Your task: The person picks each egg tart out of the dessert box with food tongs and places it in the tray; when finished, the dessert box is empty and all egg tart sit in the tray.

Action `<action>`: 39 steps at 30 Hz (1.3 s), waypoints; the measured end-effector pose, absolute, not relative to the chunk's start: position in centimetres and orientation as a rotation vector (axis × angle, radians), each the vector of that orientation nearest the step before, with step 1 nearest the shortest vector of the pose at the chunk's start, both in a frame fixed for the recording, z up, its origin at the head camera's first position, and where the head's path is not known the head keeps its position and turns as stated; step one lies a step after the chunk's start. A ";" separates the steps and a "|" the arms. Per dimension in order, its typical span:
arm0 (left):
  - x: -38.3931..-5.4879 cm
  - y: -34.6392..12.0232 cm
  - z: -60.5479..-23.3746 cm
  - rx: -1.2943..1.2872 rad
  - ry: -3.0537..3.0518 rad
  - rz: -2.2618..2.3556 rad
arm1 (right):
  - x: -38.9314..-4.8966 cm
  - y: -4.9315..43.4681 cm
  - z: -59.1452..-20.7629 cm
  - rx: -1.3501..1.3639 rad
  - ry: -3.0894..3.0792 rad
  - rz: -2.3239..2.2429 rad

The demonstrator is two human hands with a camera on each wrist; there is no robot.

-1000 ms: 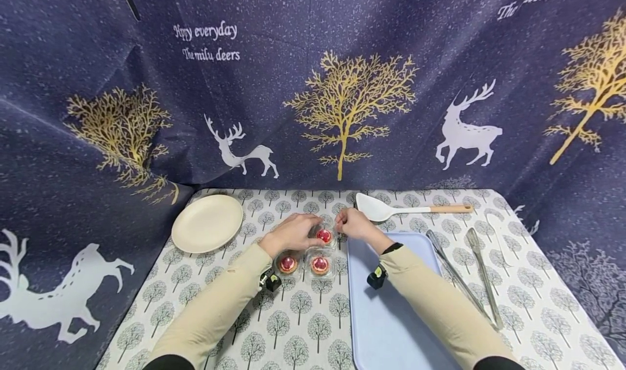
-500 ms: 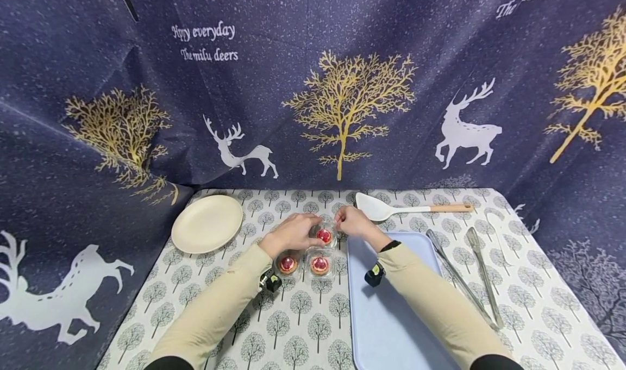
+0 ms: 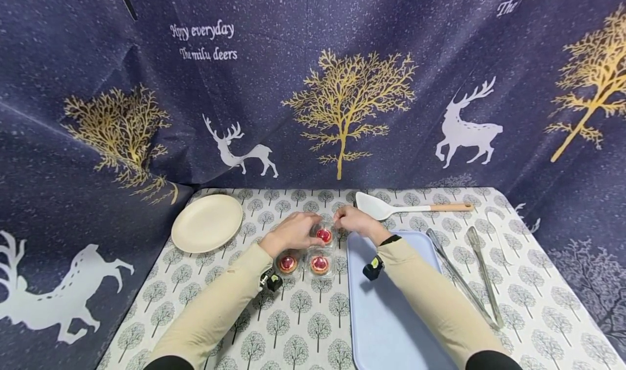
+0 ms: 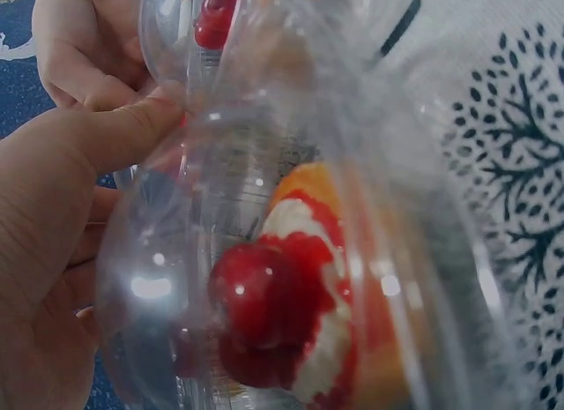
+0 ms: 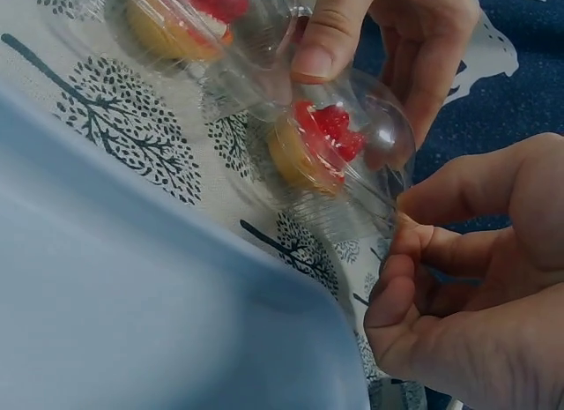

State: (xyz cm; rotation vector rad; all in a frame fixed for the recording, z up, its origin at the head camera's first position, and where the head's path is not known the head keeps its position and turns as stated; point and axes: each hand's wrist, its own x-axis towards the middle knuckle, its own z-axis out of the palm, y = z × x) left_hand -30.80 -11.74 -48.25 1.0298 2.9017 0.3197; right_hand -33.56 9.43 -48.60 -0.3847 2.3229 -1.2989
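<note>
Three fruit tarts with red tops sit in clear plastic clamshell boxes, one behind two. My left hand (image 3: 292, 232) grips the rear clamshell box (image 5: 374, 119) from the left, thumb on its near side. Inside it is a tart (image 5: 308, 145) with glossy red fruit. My right hand (image 3: 356, 221) pinches that box's edge between thumb and forefinger, as the right wrist view shows. The front left tart (image 3: 287, 263) and front right tart (image 3: 320, 265) stay in their boxes. A red cherry (image 4: 251, 295) on cream fills the left wrist view.
A light blue tray (image 3: 386, 315) lies under my right forearm. Behind it rests a white spatula (image 3: 379, 208) with a wooden handle. Metal tongs (image 3: 484, 275) lie to the right. At the back left stands a cream oval plate (image 3: 207, 224). A patterned curtain hangs behind.
Both hands keep their hold on the rear box. My right wrist has shifted very slightly; the boxes stay in place.
</note>
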 end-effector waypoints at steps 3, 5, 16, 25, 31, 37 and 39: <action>-30.8 -11.7 -48.4 1.001 2.913 0.317 | -33.5 9.4 -48.6 -0.378 2.331 -1.299; -30.8 -11.7 -48.5 0.981 2.916 0.317 | -33.5 9.4 -48.6 -0.374 2.351 -1.301; -30.2 -11.8 -48.1 0.927 2.884 0.429 | -33.0 9.1 -48.1 -0.265 2.390 -1.306; -30.2 -11.7 -47.9 0.908 2.901 0.466 | -33.0 9.1 -47.6 -0.244 2.353 -1.345; -30.0 -11.6 -47.8 0.878 2.900 0.469 | -32.8 9.2 -47.2 -0.250 2.317 -1.368; -29.8 -11.6 -47.3 0.855 2.914 0.472 | -32.9 9.3 -47.0 -0.254 2.303 -1.406; -29.8 -11.5 -47.2 0.853 2.921 0.467 | -32.9 9.4 -46.8 -0.250 2.298 -1.410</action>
